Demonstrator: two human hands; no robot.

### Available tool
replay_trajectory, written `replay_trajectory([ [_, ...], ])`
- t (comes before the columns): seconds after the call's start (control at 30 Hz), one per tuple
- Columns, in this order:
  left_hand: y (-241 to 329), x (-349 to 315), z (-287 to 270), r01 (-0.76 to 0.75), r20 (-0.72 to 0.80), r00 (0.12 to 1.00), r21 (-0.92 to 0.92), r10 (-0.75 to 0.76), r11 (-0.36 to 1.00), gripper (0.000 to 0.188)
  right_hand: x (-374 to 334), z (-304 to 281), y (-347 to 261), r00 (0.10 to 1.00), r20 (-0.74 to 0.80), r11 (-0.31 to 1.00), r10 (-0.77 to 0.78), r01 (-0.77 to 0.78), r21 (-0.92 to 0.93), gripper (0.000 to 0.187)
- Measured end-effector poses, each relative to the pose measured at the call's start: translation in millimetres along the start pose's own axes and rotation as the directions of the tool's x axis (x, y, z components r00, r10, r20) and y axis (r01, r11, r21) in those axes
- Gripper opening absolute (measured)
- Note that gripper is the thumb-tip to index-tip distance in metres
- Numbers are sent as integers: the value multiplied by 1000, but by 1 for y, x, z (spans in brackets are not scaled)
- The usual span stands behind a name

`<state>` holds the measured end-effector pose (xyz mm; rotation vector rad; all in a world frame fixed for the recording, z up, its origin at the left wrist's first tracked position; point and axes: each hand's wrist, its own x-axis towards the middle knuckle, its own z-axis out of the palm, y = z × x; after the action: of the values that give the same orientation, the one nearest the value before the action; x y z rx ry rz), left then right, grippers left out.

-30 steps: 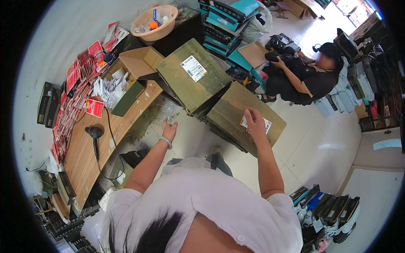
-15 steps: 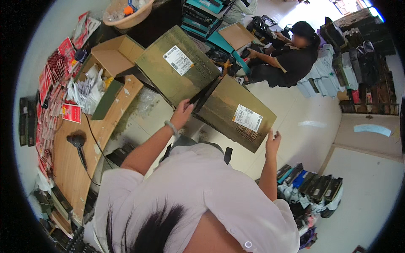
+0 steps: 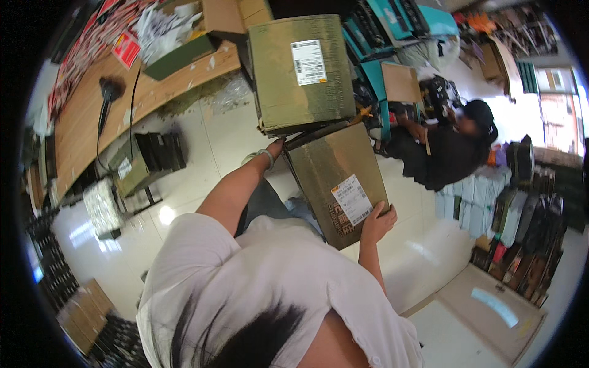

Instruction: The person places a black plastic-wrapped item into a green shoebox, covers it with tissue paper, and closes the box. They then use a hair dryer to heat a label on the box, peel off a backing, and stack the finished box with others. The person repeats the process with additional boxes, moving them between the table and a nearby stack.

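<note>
Box [image 3: 328, 165] was between the right hand [image 3: 377, 224] and left hand [image 3: 275, 148], just beside a second box [image 3: 276, 80]. The right grip held the first box's edge; the left grip was too hidden to know.

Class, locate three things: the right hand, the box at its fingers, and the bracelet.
Right hand [image 3: 378, 226], head view: middle of the hand.
Box [image 3: 329, 164], head view: its bare upper face.
Bracelet [image 3: 269, 159], head view: its band.
</note>
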<state>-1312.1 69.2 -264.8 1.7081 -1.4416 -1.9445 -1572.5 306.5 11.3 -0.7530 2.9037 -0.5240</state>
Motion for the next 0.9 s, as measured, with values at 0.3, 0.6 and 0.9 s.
replay_trajectory([
  [0.3,-24,32,37,-17,-17,1000,-212,14,977,61,10,4,10,999,-18,993,-30,28,-116,54],
  [0.6,-70,11,61,-2,-23,1000,-65,1,998,65,16,0,24,996,12,977,-91,92,-191,54],
  [0.9,-60,-14,57,7,-144,989,-130,-26,991,67,24,1,37,973,80,962,-216,226,-154,56],
])
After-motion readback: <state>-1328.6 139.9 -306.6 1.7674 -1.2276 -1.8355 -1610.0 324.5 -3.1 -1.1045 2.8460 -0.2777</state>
